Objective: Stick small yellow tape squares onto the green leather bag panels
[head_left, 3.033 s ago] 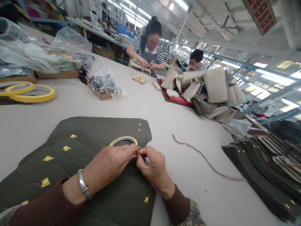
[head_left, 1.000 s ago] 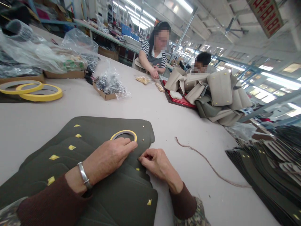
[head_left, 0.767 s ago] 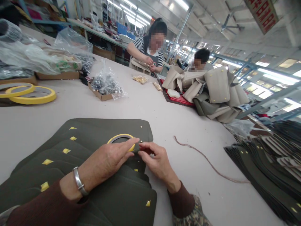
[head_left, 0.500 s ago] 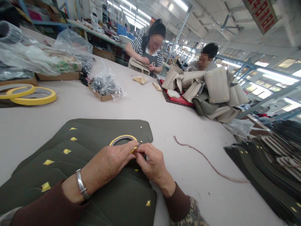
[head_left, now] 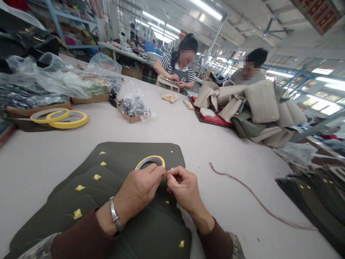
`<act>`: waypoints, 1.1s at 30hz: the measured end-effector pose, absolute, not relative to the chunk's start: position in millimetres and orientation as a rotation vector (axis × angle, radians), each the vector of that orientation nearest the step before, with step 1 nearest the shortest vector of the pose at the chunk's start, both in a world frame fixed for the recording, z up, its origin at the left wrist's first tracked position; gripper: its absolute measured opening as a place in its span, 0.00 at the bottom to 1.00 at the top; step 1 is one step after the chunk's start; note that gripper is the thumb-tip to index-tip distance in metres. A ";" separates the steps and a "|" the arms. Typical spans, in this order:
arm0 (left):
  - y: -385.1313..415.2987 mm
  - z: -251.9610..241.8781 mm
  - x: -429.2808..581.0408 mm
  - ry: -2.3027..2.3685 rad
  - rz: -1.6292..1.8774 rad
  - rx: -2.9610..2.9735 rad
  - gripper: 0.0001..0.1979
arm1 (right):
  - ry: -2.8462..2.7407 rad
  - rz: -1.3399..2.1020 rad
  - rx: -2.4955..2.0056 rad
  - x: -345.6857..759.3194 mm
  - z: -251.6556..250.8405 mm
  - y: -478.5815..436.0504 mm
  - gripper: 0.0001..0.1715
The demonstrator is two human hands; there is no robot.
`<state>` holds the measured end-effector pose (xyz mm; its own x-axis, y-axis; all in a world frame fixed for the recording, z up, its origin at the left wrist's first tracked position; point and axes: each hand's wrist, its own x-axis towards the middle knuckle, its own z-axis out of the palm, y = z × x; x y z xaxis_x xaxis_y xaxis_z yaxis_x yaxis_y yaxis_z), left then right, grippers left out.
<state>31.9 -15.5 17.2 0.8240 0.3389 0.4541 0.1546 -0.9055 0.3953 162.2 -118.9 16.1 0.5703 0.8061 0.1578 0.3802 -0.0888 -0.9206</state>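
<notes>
- The yellow tape roll [head_left: 162,162] is over the dark green panels [head_left: 151,230]; its visible arc points away from the person, long axis going left to right.
- The left hand [head_left: 141,189] keeps its grip around it; the right hand's [head_left: 185,185] fingertips are together, just beside.
- Pale tabletop [head_left: 113,133]; beyond, two co-workers [head_left: 185,68] under ceiling lamps [head_left: 207,8].

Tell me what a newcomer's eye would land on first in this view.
Probably the left hand and right hand, meeting at the yellow tape roll above the fanned dark green panels; what they pinch, if anything, is too small to tell. Next, perhaps, the beige heap toward the table's far right, and two more yellow rolls at the far left.
</notes>
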 end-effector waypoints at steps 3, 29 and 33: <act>-18.2 19.5 32.2 0.349 0.864 2.667 0.12 | -0.710 0.653 -1.655 174.2 13.4 -114.0 0.07; -15.4 7.0 35.7 0.457 0.207 2.993 0.09 | -0.883 0.469 -1.978 203.6 -7.0 -120.2 0.11; -14.6 7.5 37.4 0.456 0.186 3.001 0.09 | -1.070 0.331 -1.961 198.1 -11.0 -125.1 0.09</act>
<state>37.4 -14.6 7.5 0.9478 0.3010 0.1051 0.2888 -0.9502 0.1169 198.1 -125.1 -11.0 0.5981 0.7857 0.1580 0.5591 -0.2679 -0.7846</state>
